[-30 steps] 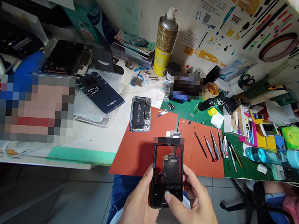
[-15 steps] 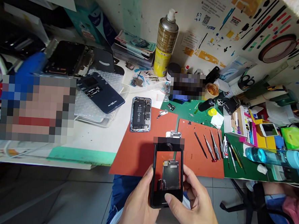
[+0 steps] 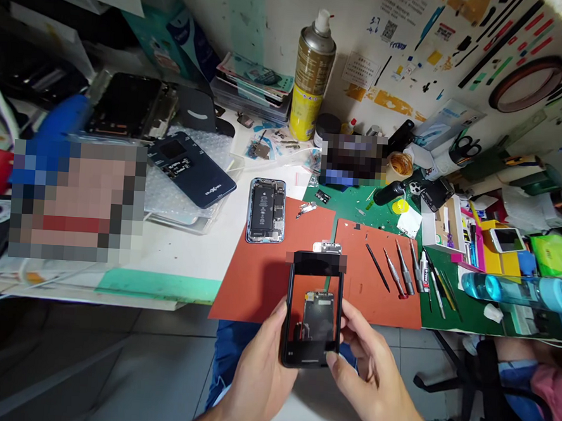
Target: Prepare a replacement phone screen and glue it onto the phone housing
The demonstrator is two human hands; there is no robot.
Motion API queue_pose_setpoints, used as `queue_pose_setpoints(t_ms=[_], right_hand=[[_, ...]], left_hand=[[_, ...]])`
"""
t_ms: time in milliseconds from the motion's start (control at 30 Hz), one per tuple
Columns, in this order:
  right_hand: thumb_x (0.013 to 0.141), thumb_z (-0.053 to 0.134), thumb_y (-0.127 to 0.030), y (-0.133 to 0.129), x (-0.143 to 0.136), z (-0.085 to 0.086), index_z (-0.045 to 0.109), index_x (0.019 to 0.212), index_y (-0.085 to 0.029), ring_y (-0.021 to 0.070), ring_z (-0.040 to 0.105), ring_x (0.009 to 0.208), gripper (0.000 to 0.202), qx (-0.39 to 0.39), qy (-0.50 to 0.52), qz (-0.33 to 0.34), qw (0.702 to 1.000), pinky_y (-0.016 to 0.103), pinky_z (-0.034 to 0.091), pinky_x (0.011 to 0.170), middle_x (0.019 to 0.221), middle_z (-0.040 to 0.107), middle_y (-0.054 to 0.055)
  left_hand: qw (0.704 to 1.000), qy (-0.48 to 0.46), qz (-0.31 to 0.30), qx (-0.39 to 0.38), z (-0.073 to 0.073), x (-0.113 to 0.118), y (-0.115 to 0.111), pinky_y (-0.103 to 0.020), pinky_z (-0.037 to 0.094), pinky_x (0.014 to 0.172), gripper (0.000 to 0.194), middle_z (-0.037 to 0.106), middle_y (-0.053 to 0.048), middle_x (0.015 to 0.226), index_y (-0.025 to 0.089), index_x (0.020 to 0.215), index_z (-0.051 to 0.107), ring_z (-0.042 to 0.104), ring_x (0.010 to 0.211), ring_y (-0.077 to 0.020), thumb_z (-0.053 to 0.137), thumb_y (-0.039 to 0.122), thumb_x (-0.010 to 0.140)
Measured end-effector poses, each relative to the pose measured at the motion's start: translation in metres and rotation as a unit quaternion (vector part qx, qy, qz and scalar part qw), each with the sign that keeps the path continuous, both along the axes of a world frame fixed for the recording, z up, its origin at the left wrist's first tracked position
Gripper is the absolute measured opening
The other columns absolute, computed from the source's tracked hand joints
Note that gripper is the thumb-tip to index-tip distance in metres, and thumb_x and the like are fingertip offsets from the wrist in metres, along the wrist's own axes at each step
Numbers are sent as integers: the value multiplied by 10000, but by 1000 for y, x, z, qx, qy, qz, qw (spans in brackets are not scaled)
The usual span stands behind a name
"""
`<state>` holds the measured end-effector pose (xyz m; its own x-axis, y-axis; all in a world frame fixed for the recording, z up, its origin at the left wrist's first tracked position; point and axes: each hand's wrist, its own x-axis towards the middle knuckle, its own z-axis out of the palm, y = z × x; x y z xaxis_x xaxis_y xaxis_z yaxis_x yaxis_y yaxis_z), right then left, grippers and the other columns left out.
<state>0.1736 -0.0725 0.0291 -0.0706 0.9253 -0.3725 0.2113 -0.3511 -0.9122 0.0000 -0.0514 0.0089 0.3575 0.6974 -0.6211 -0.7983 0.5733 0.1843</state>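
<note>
My left hand (image 3: 265, 355) grips the left side of a black smartphone (image 3: 310, 358), held upright over the front edge of the orange mat (image 3: 252, 291). On the phone's other side, the fingers of my right hand (image 3: 371, 368) wrap the edge, with the thumb at the lower right of the screen. The screen displays a camera picture of a dark phone display panel. The real display panel (image 3: 327, 247) lies on the mat, mostly hidden behind the phone; only its top shows. To the left lies an opened phone (image 3: 266, 213) with its battery and circuit board exposed.
Several screwdrivers (image 3: 404, 269) and tweezers lie at the right. A blue water bottle (image 3: 518, 292) rests on its side near the right edge. A spray can (image 3: 312, 79) stands at the back. A dark blue phone-shaped device (image 3: 192, 170) sits on bubble wrap at left.
The held phone has risen slightly in view and tilted. My right thumb has moved from the lower middle of the screen to its lower right corner. The camera view has shifted slightly.
</note>
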Motion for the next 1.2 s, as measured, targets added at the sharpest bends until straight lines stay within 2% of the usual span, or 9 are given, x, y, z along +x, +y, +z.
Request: queue_pose_setpoints(t_ms=[100,167,500,667,800,1033,1200], right_hand=[[1047,640,-295,7,8,-1,523,1630,-262,227,727,1222,596,17,41,62,997,367,611,1071,1395,723,114],[1046,626,-271,9,12,-3,516,1638,-254,229,718,1222,603,16,47,73,996,345,615,1041,1365,723,108],[1041,656,-278,0,14,-7,491,1655,-257,241,713,1207,636,31,53,69,996,402,593,1092,1370,717,107],[1029,668,-310,-2,17,-5,521,1621,-211,224,724,1133,618,41,57,63,996,394,602,1069,1241,740,95],[1034,650,-288,-3,19,-2,523,1630,-246,231,713,1149,611,45,77,71,993,393,593,1073,1293,726,99],[1007,632,-252,-3,19,-1,548,1621,-251,228,703,1050,620,47,98,67,992,393,606,1016,1235,730,98],[1001,601,-254,-1,21,-1,573,1595,-245,210,689,976,594,50,100,71,991,349,612,942,1222,730,92]], left_hand=[[1000,12,-1,2,-4,0,5,-540,402,1279,461,784,-95,1374,221,1377,762,615,1434,-379,709,494,1010],[1000,16,-6,3,-5,0,6,-544,421,1262,438,794,-102,1349,206,1356,769,644,1397,-377,702,477,1018],[999,40,-4,17,2,6,0,-505,452,1241,437,805,-100,1321,198,1409,737,697,1333,-352,647,437,1054],[999,39,3,31,5,10,-5,-529,454,1237,435,804,-109,1323,192,1392,746,694,1336,-370,665,438,1042],[999,42,10,31,8,12,-8,-546,455,1234,414,810,-111,1303,182,1341,772,691,1332,-381,684,439,1027],[998,51,7,37,11,15,-10,-535,480,1207,386,825,-98,1246,198,1282,792,706,1299,-372,689,447,1005],[997,68,20,23,9,19,-10,-536,509,1174,370,819,-95,1260,196,1274,779,707,1294,-372,666,420,1002]])
